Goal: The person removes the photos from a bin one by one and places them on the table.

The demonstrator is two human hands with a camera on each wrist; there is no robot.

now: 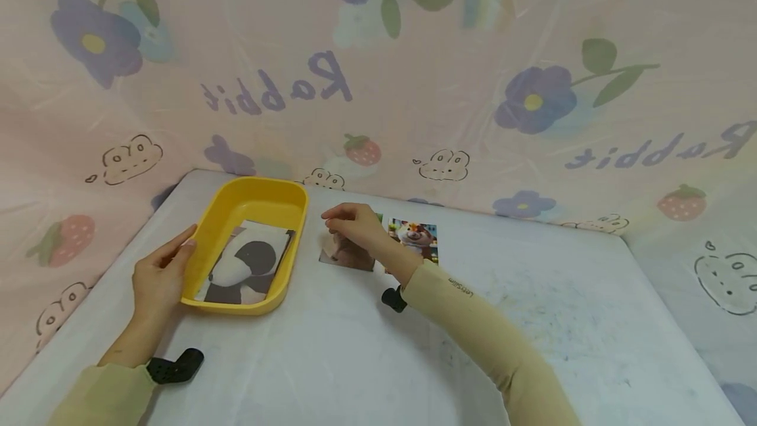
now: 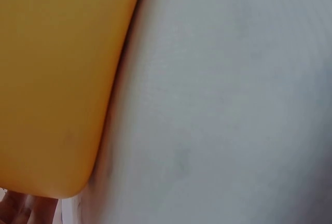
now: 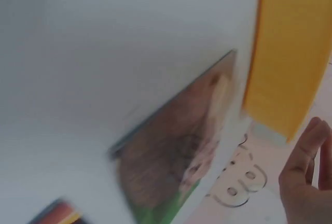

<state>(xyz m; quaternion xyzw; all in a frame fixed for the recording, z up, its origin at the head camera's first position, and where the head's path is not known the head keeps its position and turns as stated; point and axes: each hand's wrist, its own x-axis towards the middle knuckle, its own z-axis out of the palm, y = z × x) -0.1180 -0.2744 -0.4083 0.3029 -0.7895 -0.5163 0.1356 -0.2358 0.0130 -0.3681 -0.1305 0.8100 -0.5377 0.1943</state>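
Bright yellow plastic tray (image 1: 251, 206); inside, black, white and grey picture card (image 1: 245, 270). Brown-toned photo card (image 1: 345, 256), multicoloured cartoon bear card (image 1: 416, 236). White tabletop (image 1: 532, 321). Pink cloth backdrop (image 1: 414, 84) printed with purple flowers, strawberries.

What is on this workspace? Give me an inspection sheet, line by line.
Surface: white table, faint smudges.
Job's things: yellow tray holding a black-and-white picture card; brownish card under the right hand; bear card beside it.
Clutter: nothing seen.
Grippers: left hand touches the tray's left rim; right hand hovers over the brownish card, contact unclear.
Cables: nothing seen.
Surroundings: pink flower-print sheet behind.
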